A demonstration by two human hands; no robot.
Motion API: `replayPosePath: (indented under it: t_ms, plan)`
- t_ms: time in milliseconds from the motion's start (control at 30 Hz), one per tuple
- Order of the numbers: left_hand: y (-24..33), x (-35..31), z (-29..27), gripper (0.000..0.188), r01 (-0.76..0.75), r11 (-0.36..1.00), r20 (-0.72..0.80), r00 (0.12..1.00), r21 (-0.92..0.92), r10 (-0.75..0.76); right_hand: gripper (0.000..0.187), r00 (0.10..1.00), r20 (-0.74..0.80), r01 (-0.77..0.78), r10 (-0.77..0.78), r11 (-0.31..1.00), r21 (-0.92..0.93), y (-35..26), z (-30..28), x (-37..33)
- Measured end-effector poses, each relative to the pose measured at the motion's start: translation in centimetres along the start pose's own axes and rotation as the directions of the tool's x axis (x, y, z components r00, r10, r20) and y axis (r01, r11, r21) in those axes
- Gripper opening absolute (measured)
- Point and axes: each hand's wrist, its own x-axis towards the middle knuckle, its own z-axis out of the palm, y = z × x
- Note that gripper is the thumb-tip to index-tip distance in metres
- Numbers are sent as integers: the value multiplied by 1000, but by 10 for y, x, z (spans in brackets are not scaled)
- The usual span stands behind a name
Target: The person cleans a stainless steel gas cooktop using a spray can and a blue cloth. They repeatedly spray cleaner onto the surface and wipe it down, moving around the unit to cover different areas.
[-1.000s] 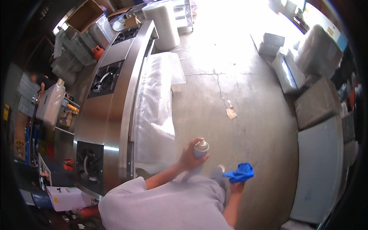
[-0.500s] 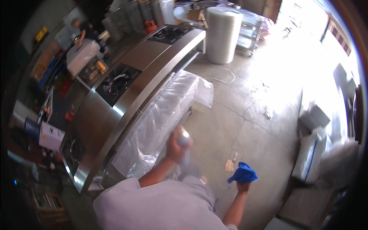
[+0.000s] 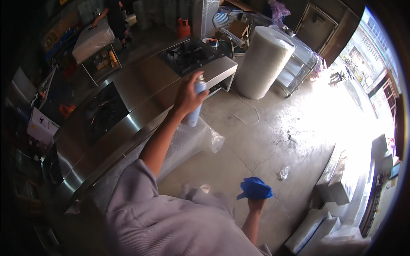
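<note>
My left hand is wrapped round a pale blue spray can, with a finger up at its nozzle. The can is upright, slightly tilted, over the front edge of a long stainless steel stove counter. Toward the counter's far end is a black gas burner; a second burner sits nearer. Low on the right, my right hand grips a crumpled blue cloth above the concrete floor. Clear bubble wrap covers a surface along the counter's front, partly behind my left arm.
A big roll of bubble wrap stands past the counter's far end, beside a metal rack. A cord loops on the floor. Wrapped panels line the right side. A person stands at a wrapped table, far left.
My left hand has risen and moved forward with the spray can, toward the counter's far end. The blue cloth in my right hand appears slightly farther left, and the view has shifted.
</note>
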Motion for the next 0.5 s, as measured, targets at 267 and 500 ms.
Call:
replayPosePath:
  t_ms: [267, 500]
  plan:
    - [-44, 184, 158, 69, 38, 962, 308, 943, 272, -124, 56, 969, -154, -167, 194, 971, 171, 0, -38, 144]
    - [-111, 211, 198, 69, 198, 879, 329, 873, 434, -359, 56, 967, 25, -255, 254, 964, 73, -36, -52, 291]
